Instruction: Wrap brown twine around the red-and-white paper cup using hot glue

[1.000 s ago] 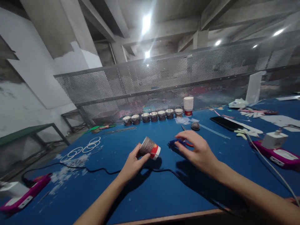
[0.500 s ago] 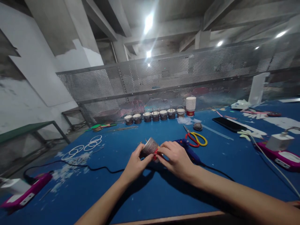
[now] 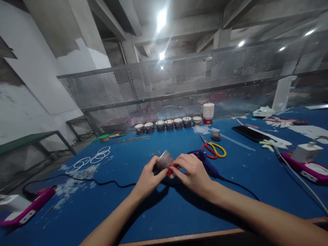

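Note:
Both of my hands hold one small paper cup [image 3: 164,160] wrapped in grey-brown cord, with a red and white band at its end, just above the blue table [image 3: 143,212]. My left hand [image 3: 148,177] grips its left side with curled fingers. My right hand [image 3: 191,172] pinches the red end from the right. A blue glue gun [image 3: 205,160] lies on the table right behind my right hand, its black cable trailing to the right.
Red and yellow scissors [image 3: 214,150] lie behind the glue gun. A row of several wrapped cups [image 3: 169,125] and a stack of white cups [image 3: 208,112] stand by the perforated metal screen. White rings [image 3: 89,159], a phone [image 3: 247,133] and pink power strips [image 3: 306,165] lie around.
My right hand left the glue gun and scissors area and came left onto the cup's red end. The cup stayed in my left hand, lifted slightly.

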The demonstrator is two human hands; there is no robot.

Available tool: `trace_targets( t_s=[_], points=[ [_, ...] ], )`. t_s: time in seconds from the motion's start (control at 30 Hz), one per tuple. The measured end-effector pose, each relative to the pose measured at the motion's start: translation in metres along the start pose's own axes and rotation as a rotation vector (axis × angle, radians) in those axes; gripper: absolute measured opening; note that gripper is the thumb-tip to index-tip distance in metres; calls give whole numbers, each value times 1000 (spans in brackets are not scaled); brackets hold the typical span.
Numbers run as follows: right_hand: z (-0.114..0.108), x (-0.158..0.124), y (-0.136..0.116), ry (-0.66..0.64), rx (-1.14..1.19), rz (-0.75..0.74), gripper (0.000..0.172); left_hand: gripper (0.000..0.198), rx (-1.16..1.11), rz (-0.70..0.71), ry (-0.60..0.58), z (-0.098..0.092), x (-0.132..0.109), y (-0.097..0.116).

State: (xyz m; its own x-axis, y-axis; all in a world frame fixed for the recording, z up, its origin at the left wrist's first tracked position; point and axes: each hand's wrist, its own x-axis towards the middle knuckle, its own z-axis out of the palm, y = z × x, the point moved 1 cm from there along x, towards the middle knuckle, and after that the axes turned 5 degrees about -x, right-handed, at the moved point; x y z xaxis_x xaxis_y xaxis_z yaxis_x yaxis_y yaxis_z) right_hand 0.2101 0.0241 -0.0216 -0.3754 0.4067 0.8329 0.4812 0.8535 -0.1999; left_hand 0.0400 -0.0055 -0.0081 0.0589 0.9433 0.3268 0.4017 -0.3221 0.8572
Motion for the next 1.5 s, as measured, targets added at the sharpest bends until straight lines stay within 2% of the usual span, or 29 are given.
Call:
trace_targets(
  t_s=[0.23, 0.47, 1.5],
  points=[
    [2, -1, 2, -11, 10, 43, 18, 12, 4, 48, -10, 0, -1, -5],
    [-1, 0, 4, -32, 2, 35, 18, 10, 37, 76, -4, 1, 0, 0],
    [-7, 0, 10, -103, -7, 4, 27, 13, -1, 13, -94, -7, 2, -7]
  ],
)
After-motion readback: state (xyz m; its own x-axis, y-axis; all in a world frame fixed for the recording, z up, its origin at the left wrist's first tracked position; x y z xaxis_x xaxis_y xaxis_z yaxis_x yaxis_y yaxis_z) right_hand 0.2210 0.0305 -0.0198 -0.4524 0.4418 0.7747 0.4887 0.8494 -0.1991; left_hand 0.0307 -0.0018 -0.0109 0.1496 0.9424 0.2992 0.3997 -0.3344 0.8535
